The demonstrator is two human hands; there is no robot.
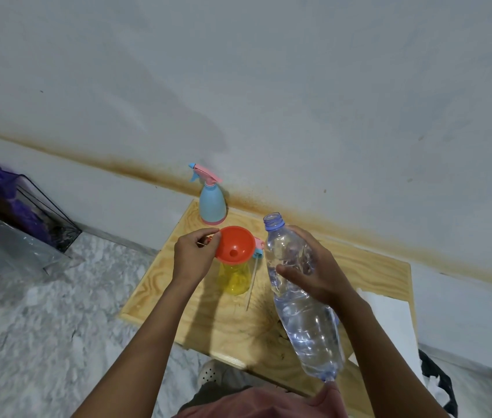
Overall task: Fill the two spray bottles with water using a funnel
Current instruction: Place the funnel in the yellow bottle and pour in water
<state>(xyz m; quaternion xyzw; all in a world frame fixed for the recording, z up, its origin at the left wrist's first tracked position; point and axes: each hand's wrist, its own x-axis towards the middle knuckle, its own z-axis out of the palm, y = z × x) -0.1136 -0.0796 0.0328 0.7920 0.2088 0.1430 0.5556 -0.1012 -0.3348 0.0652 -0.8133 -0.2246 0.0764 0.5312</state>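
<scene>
Head — funnel (pixel 235 244) atop yellow bottle (pixel 234 280), mid table (pixel 368 267) — water bottle (pixel 302 315) beside.

Under the left hand (pixel 193 254), the orange funnel (pixel 234 245) is covering the yellow spray bottle (pixel 235 280) at the neck, so the spout is not showing. The fingers are hiding the funnel's left rim. Between the hands, a detached spray head (pixel 258 247) is peeking out from behind the funnel, with only pink and blue bits showing. The right hand (pixel 308 271) is masking the water bottle (pixel 302 312) at mid-body. The bottle's base is dipping behind a pink garment (pixel 262 402), and the water level is unreadable. Both forearms are running off the bottom edge. Far left of the left hand, purple stuff (pixel 0 188) is blurring out and is being cut off by the frame. Right of the right hand, a black item (pixel 437 378) is reading too indistinct to identify.
</scene>
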